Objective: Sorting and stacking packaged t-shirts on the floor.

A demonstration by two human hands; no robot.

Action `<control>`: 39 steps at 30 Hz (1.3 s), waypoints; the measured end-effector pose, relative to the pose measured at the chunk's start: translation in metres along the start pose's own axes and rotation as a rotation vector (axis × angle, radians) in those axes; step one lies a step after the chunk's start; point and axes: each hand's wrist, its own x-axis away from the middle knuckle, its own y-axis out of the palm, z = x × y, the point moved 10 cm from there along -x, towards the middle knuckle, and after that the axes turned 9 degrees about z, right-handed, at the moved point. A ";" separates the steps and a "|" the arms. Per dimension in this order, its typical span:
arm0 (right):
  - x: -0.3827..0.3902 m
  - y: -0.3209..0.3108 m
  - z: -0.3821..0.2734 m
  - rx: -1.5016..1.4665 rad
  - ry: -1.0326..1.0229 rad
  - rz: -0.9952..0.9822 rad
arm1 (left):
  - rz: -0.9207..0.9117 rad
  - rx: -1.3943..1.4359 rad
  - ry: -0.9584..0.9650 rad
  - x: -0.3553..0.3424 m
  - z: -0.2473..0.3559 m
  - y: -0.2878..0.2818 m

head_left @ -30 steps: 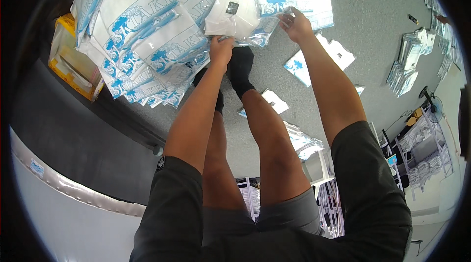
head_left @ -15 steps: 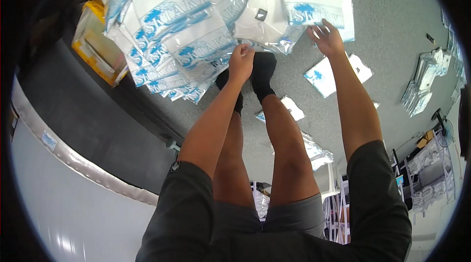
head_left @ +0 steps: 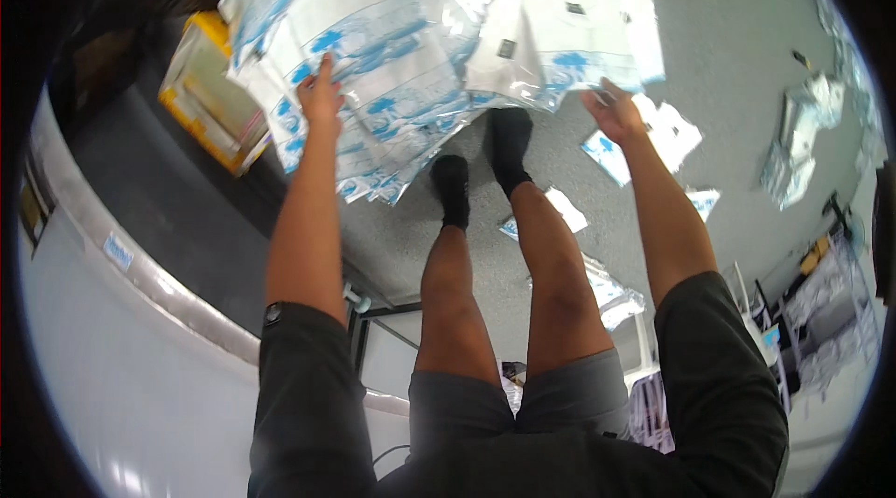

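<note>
- Clock face laid over the whole view, 12 at the top edge.
- A broad heap of folded white shirts in clear plastic bags, printed in blue [head_left: 392, 17], spreads from about 10:30 to 1 o'clock, its bags overlapping on the grey, carpet-like floor [head_left: 723, 31].
- Left hand [head_left: 322, 98] between 10 and 11, over the heap's left part. Index finger extended, the others partly bent, grip slack around nothing visible. Contact with the plastic beneath: cannot tell.
- Right hand [head_left: 616, 113] at 2 o'clock. Index finger and thumb parted, beside the lower edge of a blue-printed white shirt in a clear bag [head_left: 597, 27]. Whether the fingers pinch the film: cannot tell.
- That bagged shirt lies at 1 o'clock, on the heap's right side. To its left, a plain-fronted white shirt with a small dark neck label [head_left: 493, 59].
- Feet in black socks [head_left: 511, 141] near the dial's centre, close to the heap's lower edge.
- Yellow-edged box with a pale side [head_left: 191, 129] at 10 o'clock, just left of the heap.
- Smaller bagged white shirts [head_left: 674, 136] lie beyond the right hand, between 2 and 3.
</note>
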 end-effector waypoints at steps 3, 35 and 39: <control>0.009 0.012 0.032 -0.142 0.018 -0.034 | -0.112 0.044 -0.031 -0.036 0.017 -0.010; 0.395 -0.602 0.546 -0.934 0.149 0.380 | -0.655 -0.672 0.135 0.281 -0.265 -0.092; 0.415 -0.651 0.588 -0.952 0.192 0.359 | -0.661 -0.699 0.238 0.327 -0.332 -0.104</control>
